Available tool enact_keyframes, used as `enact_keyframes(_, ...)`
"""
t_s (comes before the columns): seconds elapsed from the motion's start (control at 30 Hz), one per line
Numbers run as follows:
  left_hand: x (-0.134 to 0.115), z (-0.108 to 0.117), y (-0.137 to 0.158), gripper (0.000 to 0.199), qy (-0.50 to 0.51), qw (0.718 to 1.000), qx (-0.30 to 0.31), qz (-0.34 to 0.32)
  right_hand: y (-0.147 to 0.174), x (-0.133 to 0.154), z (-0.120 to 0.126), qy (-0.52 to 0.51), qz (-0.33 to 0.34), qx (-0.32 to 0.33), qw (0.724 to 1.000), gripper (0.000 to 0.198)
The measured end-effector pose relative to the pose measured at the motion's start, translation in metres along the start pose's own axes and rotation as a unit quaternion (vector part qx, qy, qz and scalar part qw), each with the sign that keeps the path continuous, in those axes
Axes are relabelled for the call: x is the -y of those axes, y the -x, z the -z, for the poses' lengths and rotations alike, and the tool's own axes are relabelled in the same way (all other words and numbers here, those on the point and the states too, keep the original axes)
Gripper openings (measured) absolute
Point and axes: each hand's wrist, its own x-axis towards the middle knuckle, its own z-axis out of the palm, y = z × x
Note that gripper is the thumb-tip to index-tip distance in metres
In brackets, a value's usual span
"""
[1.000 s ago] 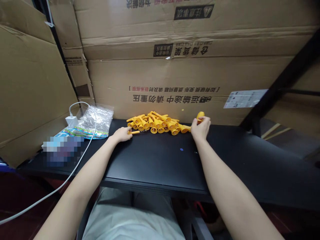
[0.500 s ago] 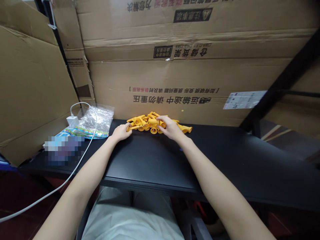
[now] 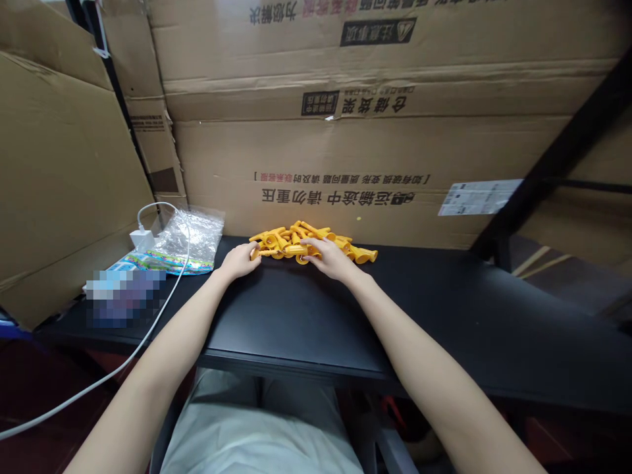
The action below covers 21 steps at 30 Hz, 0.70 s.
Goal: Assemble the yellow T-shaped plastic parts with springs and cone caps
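My left hand (image 3: 240,261) is closed round the end of a yellow plastic piece with a ridged, screw-like shaft (image 3: 268,253), which points to the right. A yellow plastic barrel (image 3: 295,250), lying sideways, is held between the thumb and fingers of my right hand (image 3: 328,259). The shaft's tip and the barrel's left end come close together; whether they touch I cannot tell. Just behind both hands lies a heap of similar yellow plastic pieces (image 3: 364,255), several with flared, hollow cup-like ends. My right hand partly hides the heap.
All this is on a black tabletop (image 3: 296,316). A cardboard wall (image 3: 306,145) stands behind it. To the left are a clear plastic bag (image 3: 192,234), a white charger (image 3: 142,238) and a white cable (image 3: 168,309) running over the front edge. A black metal post (image 3: 548,164) slants at the right.
My right hand has come down and slightly left with the yellow barrel, bringing it in line with the ridged shaft. My left hand has stayed nearly in place, its shaft now lying more level.
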Motion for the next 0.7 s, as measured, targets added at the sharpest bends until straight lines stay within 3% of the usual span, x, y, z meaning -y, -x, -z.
enact_keyframes(0.2,-0.008,0.003,0.003,0.027,0.027,0.998,-0.029,-0.042,-0.002,0.010,-0.004,-0.027,0.016,0.001,0.999,0.031)
enact_keyframes(0.4,-0.006,0.004,0.002,0.029,0.030,0.999,-0.036,-0.005,-0.001,0.005,0.000,-0.005,-0.016,-0.013,1.000,0.034)
enact_keyframes(0.7,0.002,0.001,0.000,0.030,0.029,0.998,-0.049,-0.019,0.001,-0.006,0.006,0.032,-0.056,-0.019,0.998,0.037)
